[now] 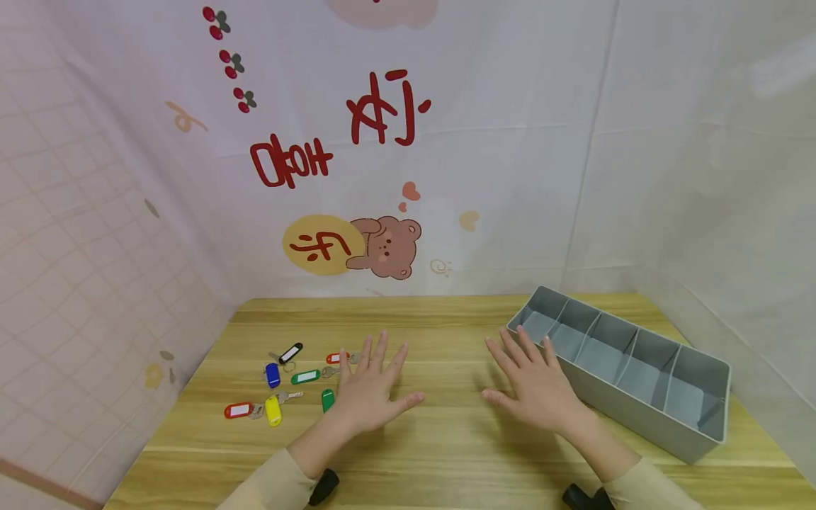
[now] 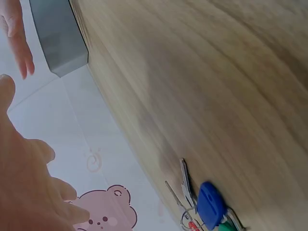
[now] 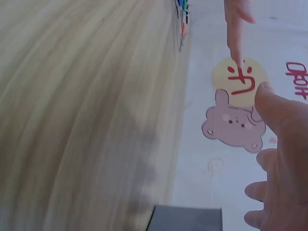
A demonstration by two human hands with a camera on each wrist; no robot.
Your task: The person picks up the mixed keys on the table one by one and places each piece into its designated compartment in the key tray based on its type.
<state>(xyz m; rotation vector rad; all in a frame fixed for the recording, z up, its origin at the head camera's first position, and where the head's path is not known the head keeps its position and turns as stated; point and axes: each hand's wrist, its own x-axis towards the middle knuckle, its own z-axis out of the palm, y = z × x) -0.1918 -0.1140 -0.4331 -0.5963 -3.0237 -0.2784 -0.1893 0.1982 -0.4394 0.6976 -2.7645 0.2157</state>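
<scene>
I have the fingers (image 1: pixel 380 350) of both hands spread apart — the left hand (image 1: pixel 372 392) just right of the tagged keys (image 1: pixel 273 411) scattered on the worktop (image 1: pixel 446 460), the right hand (image 1: pixel 537 388) beside the grey divided box (image 1: pixel 637 416).

Key tags (image 1: pixel 273 412), red, yellow, green, blue, black: scattered, left side of desk (image 1: pixel 446 460). Box (image 1: pixel 627 409): grey, five compartments, upright, oblique, right.
</scene>
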